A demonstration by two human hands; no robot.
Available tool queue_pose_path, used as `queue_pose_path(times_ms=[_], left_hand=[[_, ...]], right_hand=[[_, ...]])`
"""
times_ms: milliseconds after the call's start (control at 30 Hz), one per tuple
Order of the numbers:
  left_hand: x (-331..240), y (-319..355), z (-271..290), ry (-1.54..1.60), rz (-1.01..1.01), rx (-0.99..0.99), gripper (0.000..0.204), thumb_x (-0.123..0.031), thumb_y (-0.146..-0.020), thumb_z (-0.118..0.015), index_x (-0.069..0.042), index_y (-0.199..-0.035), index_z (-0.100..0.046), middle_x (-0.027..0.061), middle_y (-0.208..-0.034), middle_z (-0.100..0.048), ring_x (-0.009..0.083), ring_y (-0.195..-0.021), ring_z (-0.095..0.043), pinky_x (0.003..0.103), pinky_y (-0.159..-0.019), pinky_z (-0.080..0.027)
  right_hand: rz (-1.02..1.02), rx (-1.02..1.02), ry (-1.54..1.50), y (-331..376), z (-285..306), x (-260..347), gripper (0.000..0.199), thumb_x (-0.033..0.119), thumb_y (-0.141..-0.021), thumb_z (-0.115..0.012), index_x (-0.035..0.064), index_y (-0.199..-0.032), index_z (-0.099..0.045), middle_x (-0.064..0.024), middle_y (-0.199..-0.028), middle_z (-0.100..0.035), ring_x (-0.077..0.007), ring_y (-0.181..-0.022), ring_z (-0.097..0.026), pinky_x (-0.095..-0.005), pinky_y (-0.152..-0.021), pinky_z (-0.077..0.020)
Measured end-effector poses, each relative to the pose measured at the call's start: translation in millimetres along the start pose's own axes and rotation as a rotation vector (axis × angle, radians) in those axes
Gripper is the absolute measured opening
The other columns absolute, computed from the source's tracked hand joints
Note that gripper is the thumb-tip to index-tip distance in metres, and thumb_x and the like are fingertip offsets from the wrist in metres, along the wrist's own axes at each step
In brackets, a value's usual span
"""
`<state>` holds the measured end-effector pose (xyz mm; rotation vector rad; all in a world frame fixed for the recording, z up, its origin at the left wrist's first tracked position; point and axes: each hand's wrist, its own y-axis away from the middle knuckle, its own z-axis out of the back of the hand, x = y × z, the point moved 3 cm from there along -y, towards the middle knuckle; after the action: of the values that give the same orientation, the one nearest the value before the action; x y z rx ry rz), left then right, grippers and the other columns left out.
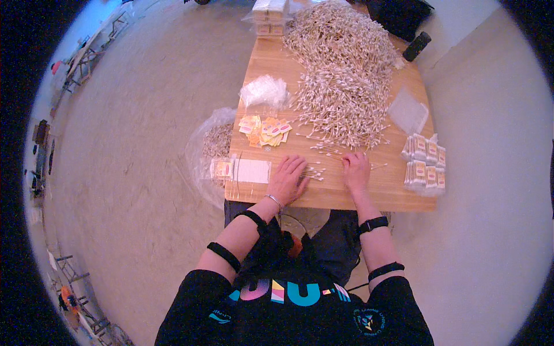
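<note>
A small bunch of cotton swabs [313, 171] lies at the front of the wooden table, their white tips fanned to the right. My left hand [287, 177] rests on the table with this bunch between its thumb and curved fingers. To the right, my right hand [356, 171] has its fingers bent down and drawn together on a few loose swabs [333, 154] at the near edge of the big pile; its palm side is hidden. One stray swab [378, 166] sticks out just right of it. The large heap of cotton swabs [346, 75] spreads away toward the far end.
Left of my left hand are a white pad [254, 171] and a filled swab pack [221, 168]. Beyond lie printed cards [265, 131] and clear bags [264, 91]. Finished packs [425, 163] stand at the right edge, near a plastic sheet [408, 111]. A bag of swabs [216, 140] hangs beside the table.
</note>
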<state>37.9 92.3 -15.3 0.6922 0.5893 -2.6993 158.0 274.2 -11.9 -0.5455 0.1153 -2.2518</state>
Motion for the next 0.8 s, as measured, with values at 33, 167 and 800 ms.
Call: queue_pose_path(times_ms=[33, 167, 800], left_hand=[[2, 2, -1, 0.008, 0.0, 0.009, 0.046, -0.026, -0.081, -0.058, 0.0, -0.118, -0.048, 0.0136, -0.124, -0.047, 0.0289, -0.12, -0.04, 0.041, -0.107, -0.026], [-1, -2, -2, 0.067, 0.025, 0.009, 0.049, -0.025, -0.081, -0.058, 0.0, -0.121, -0.045, 0.016, -0.124, -0.046, 0.0313, -0.12, -0.04, 0.041, -0.105, -0.028], [-2, 0, 1, 0.032, 0.022, -0.05, 0.05, -0.025, -0.078, -0.06, 0.001, -0.119, -0.046, 0.0163, -0.122, -0.047, 0.032, -0.121, -0.038, 0.043, -0.108, -0.023]], right_hand=[[0.008, 0.024, 0.008, -1, 0, 3, 0.011, 0.018, -0.076, -0.058, 0.0112, -0.082, -0.064, -0.0083, -0.09, -0.057, -0.0296, -0.091, -0.053, -0.0421, -0.078, -0.0428], [0.084, 0.107, -0.036, -2, -9, 9, 0.011, 0.018, -0.077, -0.058, 0.0112, -0.083, -0.064, -0.0084, -0.092, -0.056, -0.0291, -0.093, -0.052, -0.0421, -0.079, -0.0428], [0.088, -0.135, -0.006, 1, 5, 12, 0.014, 0.009, -0.076, -0.058, 0.0079, -0.089, -0.061, -0.0113, -0.092, -0.057, -0.0306, -0.09, -0.051, -0.0418, -0.079, -0.0412]])
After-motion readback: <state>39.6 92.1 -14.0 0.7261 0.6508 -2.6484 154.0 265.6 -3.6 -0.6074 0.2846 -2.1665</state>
